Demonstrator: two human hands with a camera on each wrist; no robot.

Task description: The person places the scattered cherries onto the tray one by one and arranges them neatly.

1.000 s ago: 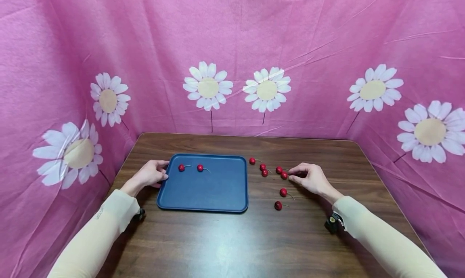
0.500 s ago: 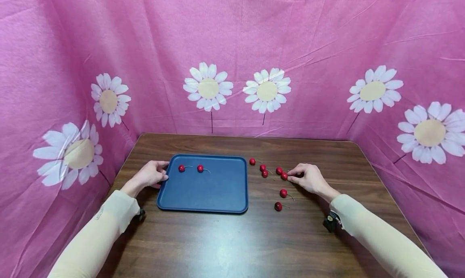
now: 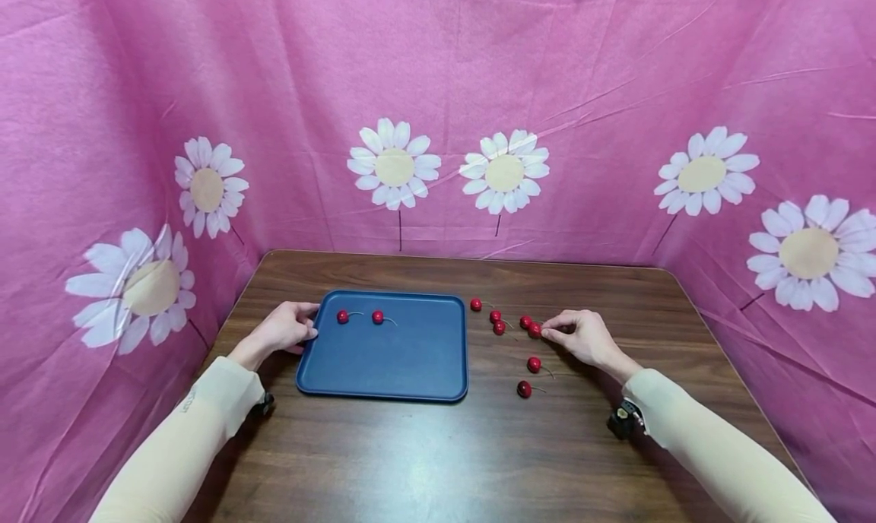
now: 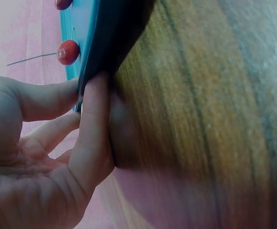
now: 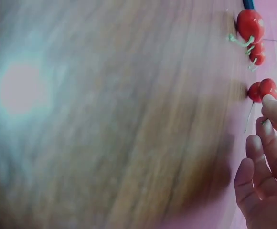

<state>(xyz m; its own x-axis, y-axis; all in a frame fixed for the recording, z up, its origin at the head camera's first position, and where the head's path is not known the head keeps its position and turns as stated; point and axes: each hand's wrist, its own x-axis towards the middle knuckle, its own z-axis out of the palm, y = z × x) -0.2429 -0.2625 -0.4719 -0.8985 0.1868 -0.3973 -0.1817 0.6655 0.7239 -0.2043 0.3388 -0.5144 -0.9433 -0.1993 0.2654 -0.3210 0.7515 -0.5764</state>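
A dark blue tray [image 3: 383,356] lies on the wooden table, with two red cherries on it, a left one [image 3: 343,317] and a right one [image 3: 378,318]. My left hand [image 3: 280,328] grips the tray's left rim; in the left wrist view its thumb lies on one side of the rim and a finger on the other. To the right of the tray, my right hand [image 3: 583,336] pinches the stem of a cherry [image 5: 268,88] between thumb and fingertips. Another cherry [image 3: 525,321] sits right beside that one. Most of the pinched stem is hidden by the fingers.
Several more cherries lie on the table [image 3: 411,462] right of the tray: one near its back corner [image 3: 476,304], a close pair [image 3: 499,328], and two nearer the front, one [image 3: 534,365] behind the other [image 3: 524,388]. Pink flowered cloth [image 3: 438,67] surrounds the table.
My right hand has shifted very slightly left, its fingertips closer to the cherry. The left hand and the tray have stayed where they were.
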